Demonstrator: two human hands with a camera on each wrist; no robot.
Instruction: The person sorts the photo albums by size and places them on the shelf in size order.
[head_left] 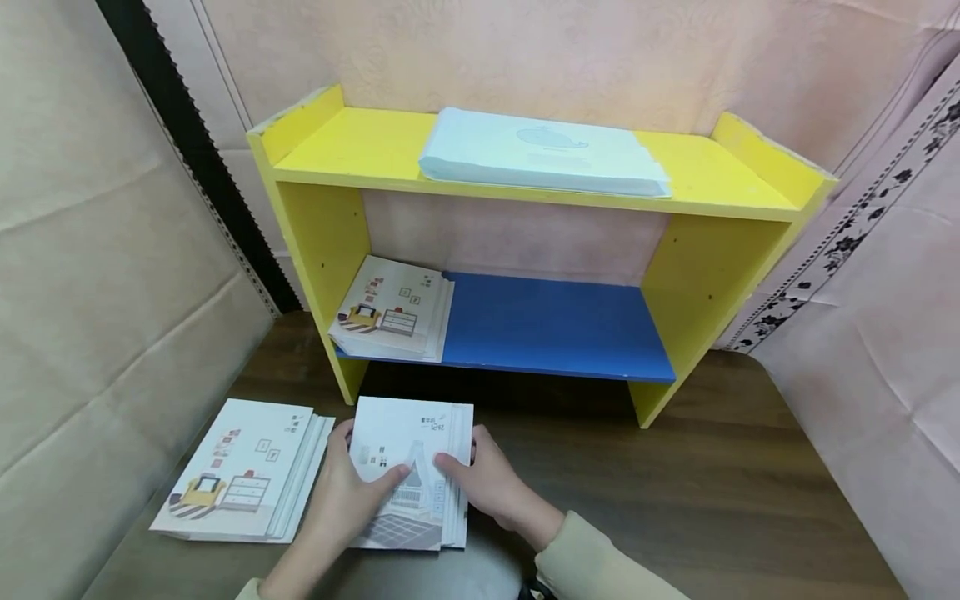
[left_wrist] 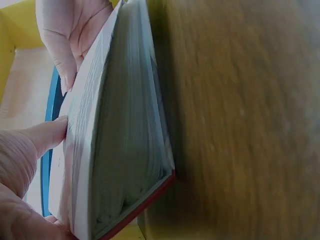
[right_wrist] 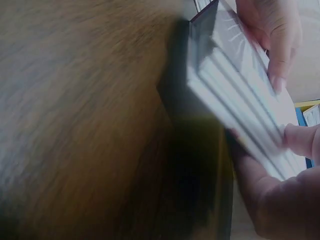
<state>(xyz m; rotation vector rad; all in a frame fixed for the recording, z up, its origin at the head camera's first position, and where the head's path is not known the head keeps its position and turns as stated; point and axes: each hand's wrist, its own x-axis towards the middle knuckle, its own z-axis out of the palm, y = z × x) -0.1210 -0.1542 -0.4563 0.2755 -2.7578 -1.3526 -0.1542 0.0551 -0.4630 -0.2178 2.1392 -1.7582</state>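
Both hands grip a small stack of white books (head_left: 405, 425) in front of the shelf, near the table's front edge. The left hand (head_left: 348, 492) holds its left side, thumb across the top cover. On the right side, the right hand (head_left: 495, 483) has its thumb on the cover and fingers at the edge. In the left wrist view the stack (left_wrist: 125, 125) shows its page edges, with the left thumb pressed on the cover. Several layered books (right_wrist: 240, 90) lie between the right thumb and fingers in the right wrist view.
Another stack of white books (head_left: 225, 475) lies at the left on the table (head_left: 637, 517). A yellow shelf unit (head_left: 690, 283) stands behind, with books (head_left: 390, 308) at the left of its blue board (head_left: 547, 325) and a pale blue stack (head_left: 540, 154) on its top board.
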